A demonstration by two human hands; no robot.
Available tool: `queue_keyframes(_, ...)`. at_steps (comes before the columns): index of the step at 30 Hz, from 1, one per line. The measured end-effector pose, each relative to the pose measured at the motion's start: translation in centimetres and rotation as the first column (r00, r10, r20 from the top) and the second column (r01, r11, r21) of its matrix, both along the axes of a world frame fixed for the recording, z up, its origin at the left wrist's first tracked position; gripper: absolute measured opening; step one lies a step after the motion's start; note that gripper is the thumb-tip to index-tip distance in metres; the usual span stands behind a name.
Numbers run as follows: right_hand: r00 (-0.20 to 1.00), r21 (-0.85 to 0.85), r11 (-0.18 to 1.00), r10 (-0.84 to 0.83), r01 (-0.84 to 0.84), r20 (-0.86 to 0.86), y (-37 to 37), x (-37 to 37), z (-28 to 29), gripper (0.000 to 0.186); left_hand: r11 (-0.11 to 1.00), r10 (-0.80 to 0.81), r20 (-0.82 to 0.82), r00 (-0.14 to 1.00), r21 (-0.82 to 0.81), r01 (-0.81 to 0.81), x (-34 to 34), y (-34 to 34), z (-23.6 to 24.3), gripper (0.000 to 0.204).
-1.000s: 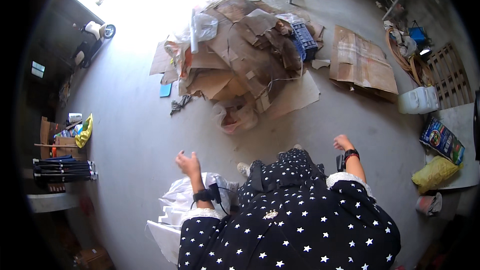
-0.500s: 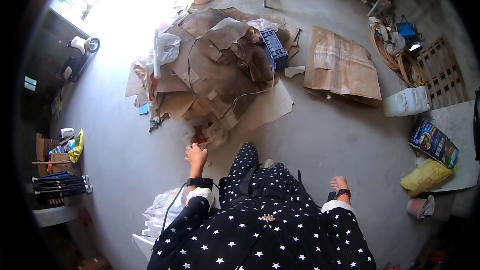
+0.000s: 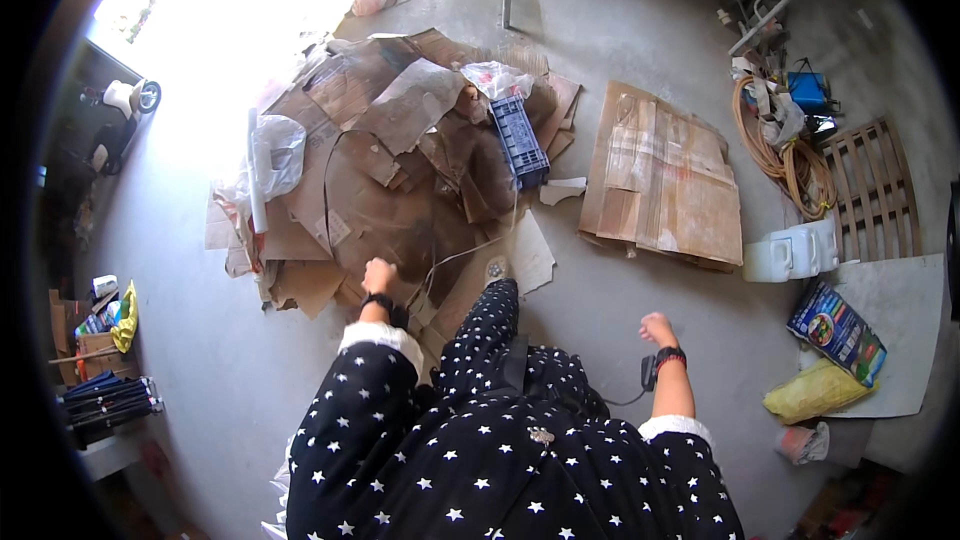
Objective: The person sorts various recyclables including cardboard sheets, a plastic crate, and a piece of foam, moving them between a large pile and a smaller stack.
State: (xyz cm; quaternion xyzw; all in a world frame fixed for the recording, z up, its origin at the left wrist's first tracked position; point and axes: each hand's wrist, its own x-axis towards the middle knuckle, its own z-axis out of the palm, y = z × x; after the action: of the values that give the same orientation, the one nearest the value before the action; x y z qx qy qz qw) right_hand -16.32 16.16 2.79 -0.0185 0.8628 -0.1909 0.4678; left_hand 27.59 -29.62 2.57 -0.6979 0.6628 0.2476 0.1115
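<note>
The cardboard heap sprawls on the concrete floor, its near edge under the left hand, which seems curled on a sheet there; I cannot tell the grip. The right hand hangs loosely curled over bare floor. Flat sheets lie well apart, right.

My one head view looks steeply down from well above the concrete floor, cardboard pile in the frame's upper centre.
</note>
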Motion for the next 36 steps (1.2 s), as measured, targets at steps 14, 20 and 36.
queue_keyframes(14,0.917,-0.323,0.867,0.310,-0.381,-0.250,-38.7,-19.8,-9.4,0.026,0.997,-0.014,-0.332,0.943,0.069,0.039,-39.1,-19.6,-6.1,0.076)
queue_keyframes(20,0.907,-0.171,0.896,0.420,-0.409,0.030,-47.4,-24.4,-23.4,0.034,0.958,0.123,-0.070,0.990,0.270,-0.100,-50.8,-19.4,-20.1,0.090)
queue_keyframes(36,0.842,-0.266,0.860,0.494,-0.435,0.219,-54.9,-21.1,-39.0,0.032,0.913,0.324,0.252,0.912,0.169,-0.371,-58.7,-20.3,-37.9,0.124)
